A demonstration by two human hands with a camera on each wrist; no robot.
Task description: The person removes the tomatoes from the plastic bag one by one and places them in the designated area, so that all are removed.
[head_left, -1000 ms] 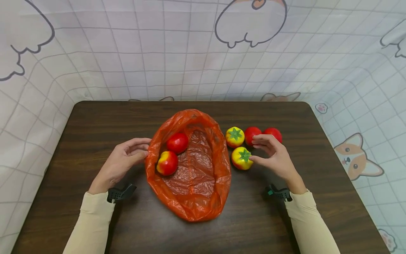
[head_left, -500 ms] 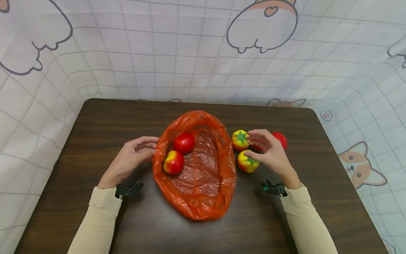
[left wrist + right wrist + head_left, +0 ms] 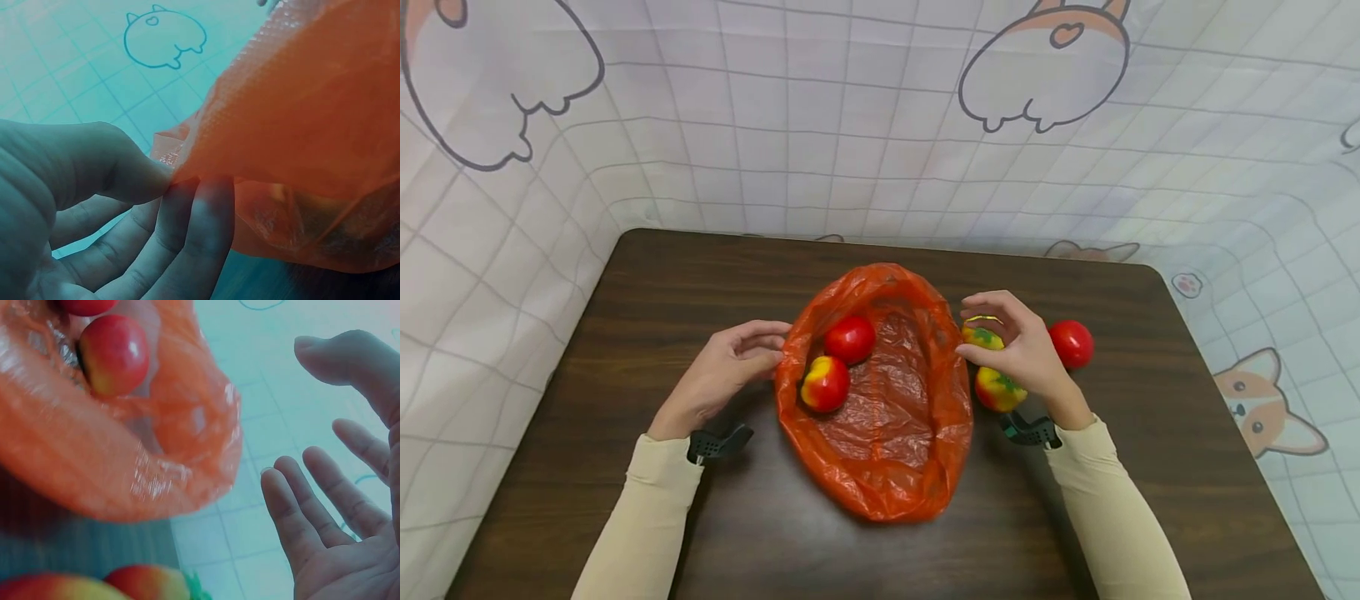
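The bag (image 3: pixel 898 500) sits on the table (image 3: pixel 752 533), two fruits (image 3: pixel 825 384) inside its left half, more fruits (image 3: pixel 1072 344) to its right.

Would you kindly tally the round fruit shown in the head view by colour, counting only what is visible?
Red only: 2 (red fruit inside the bag; red fruit outside the bag)
Showing yellow: 3 (yellow-red fruit inside the bag; far yellow fruit and near yellow fruit, both outside)
Total: 5; the right hand may hide more.
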